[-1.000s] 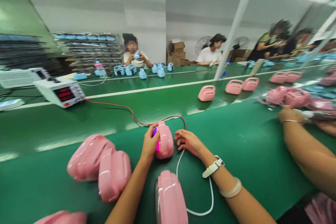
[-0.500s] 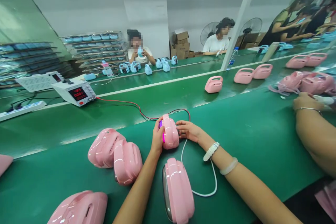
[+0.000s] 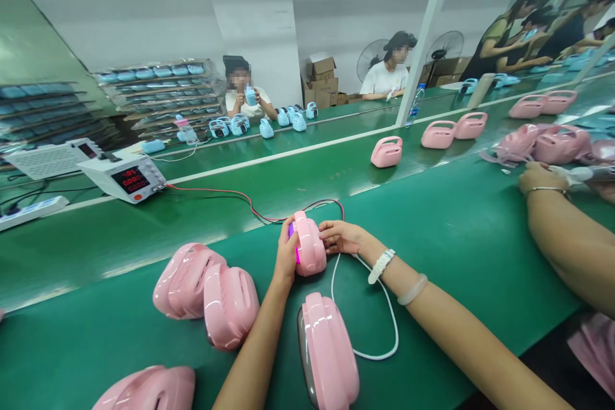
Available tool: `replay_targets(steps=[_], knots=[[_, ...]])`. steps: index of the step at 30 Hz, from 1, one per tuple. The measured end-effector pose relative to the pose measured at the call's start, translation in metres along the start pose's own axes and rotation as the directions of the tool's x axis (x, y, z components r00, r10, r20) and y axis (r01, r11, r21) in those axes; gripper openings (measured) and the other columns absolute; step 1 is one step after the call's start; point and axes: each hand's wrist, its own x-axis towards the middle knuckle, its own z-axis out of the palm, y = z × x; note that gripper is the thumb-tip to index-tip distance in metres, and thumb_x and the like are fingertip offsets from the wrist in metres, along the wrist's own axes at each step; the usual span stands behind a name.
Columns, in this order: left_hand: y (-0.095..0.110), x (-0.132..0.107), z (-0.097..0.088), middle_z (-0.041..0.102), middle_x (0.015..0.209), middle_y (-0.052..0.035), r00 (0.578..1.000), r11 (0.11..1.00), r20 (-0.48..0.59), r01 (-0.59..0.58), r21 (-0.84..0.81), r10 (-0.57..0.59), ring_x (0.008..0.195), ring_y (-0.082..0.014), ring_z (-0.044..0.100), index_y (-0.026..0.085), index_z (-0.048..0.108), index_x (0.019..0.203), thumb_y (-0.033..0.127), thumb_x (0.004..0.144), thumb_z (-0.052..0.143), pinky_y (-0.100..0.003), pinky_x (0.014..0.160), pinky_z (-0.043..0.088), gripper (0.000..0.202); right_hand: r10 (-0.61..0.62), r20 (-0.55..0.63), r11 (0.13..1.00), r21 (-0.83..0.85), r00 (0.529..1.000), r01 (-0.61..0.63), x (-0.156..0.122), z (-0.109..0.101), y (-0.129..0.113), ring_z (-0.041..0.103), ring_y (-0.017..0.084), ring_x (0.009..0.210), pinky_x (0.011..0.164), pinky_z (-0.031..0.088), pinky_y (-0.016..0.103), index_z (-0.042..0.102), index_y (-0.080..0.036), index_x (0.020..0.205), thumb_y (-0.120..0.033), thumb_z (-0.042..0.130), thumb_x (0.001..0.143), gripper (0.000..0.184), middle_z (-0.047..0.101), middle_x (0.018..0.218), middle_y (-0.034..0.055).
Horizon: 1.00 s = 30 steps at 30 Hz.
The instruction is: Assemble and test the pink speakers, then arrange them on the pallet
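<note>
From the head camera, the left hand [image 3: 287, 255] clasps the lit pink unit [image 3: 309, 245] upright on the green table [image 3: 456, 237], fingers closed on its glowing side, steadying it while the right hand [image 3: 340, 237] pinches its far edge, where the red lead [image 3: 230, 195] arrives.

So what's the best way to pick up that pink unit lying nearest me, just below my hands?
Probably across its narrow width. The nearest pink unit lies on edge, long axis pointing away from you, so come from above, thumb on one broad side and fingers on the other, clear of the white cable to its right.
</note>
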Motion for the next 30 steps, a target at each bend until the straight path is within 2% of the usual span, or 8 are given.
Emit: replay_targets(steps=[4, 9, 13, 17, 19, 25, 30], knots=[[0.001, -0.001, 0.0, 0.064, 0.1, -0.0031, 1.0, 1.0, -0.003, 0.005, -0.003, -0.005, 0.09, -0.0195, 0.059, 0.019, 0.057, 0.107, 0.039, 0.066, 0.061, -0.027, 0.076, 0.045, 0.046, 0.012, -0.013, 0.994, -0.109, 1.0, -0.014, 0.003, -0.001, -0.007, 0.054, 0.008, 0.051, 0.05, 0.051, 0.021, 0.049, -0.015, 0.065, -0.017, 0.084, 0.054, 0.037, 0.054, 0.056, -0.0055], [-0.001, 0.001, 0.0, 0.063, 0.104, -0.0035, 1.0, 1.0, -0.004, -0.001, 0.0, 0.001, 0.088, -0.0185, 0.058, 0.019, 0.056, 0.108, 0.042, 0.065, 0.063, -0.027, 0.078, 0.044, 0.049, 0.018, -0.004, 0.967, -0.256, 1.0, -0.019, 0.01, -0.004, -0.023, 0.053, 0.01, 0.048, 0.043, 0.051, 0.023, 0.052, -0.012, 0.057, -0.009, 0.082, 0.053, 0.031, 0.054, 0.051, -0.0024], [-0.002, 0.002, -0.002, 0.063, 0.106, -0.0044, 1.0, 1.0, -0.003, 0.0, 0.017, 0.0, 0.092, -0.02, 0.059, 0.019, 0.056, 0.108, 0.042, 0.065, 0.063, -0.027, 0.08, 0.045, 0.05, 0.021, 0.03, 0.956, -0.293, 0.999, -0.011, 0.004, -0.007, -0.027, 0.058, 0.014, 0.051, 0.044, 0.053, 0.025, 0.055, -0.012, 0.06, -0.012, 0.084, 0.055, 0.03, 0.057, 0.053, 0.0003], [-0.006, 0.003, -0.003, 0.061, 0.116, -0.0066, 1.0, 0.999, -0.011, -0.029, 0.019, 0.029, 0.103, -0.0224, 0.058, 0.019, 0.057, 0.111, 0.043, 0.065, 0.063, -0.029, 0.089, 0.043, 0.052, -0.013, 0.025, 0.966, -0.259, 1.0, 0.019, -0.006, -0.005, -0.02, 0.064, 0.016, 0.063, 0.05, 0.056, 0.026, 0.061, -0.012, 0.076, -0.026, 0.082, 0.064, 0.028, 0.063, 0.069, 0.0039], [-0.007, 0.003, -0.003, 0.062, 0.115, -0.0074, 0.999, 0.999, -0.006, -0.039, 0.019, 0.039, 0.103, -0.0232, 0.058, 0.019, 0.056, 0.111, 0.044, 0.066, 0.062, -0.03, 0.09, 0.043, 0.052, -0.03, 0.006, 0.966, -0.257, 1.0, 0.031, -0.008, -0.002, -0.018, 0.063, 0.015, 0.063, 0.05, 0.056, 0.025, 0.063, -0.011, 0.076, -0.03, 0.079, 0.067, 0.027, 0.063, 0.071, 0.0043], [-0.003, 0.003, -0.001, 0.064, 0.107, -0.0057, 0.998, 0.998, -0.014, -0.055, 0.027, 0.056, 0.098, -0.0227, 0.059, 0.019, 0.058, 0.105, 0.045, 0.066, 0.062, -0.03, 0.087, 0.045, 0.047, -0.062, -0.077, 0.942, -0.335, 0.995, 0.033, -0.012, 0.009, -0.026, 0.059, 0.012, 0.054, 0.042, 0.05, 0.02, 0.066, -0.009, 0.068, -0.022, 0.077, 0.067, 0.017, 0.063, 0.065, 0.0059], [-0.002, 0.003, 0.0, 0.065, 0.104, -0.0051, 0.998, 0.998, -0.006, -0.066, 0.023, 0.066, 0.095, -0.0227, 0.06, 0.019, 0.058, 0.104, 0.043, 0.066, 0.062, -0.031, 0.086, 0.045, 0.045, -0.075, -0.127, 0.929, -0.368, 0.989, 0.023, -0.015, 0.016, -0.027, 0.056, 0.011, 0.052, 0.044, 0.049, 0.019, 0.066, -0.01, 0.065, -0.017, 0.071, 0.068, 0.01, 0.06, 0.058, 0.0038]])
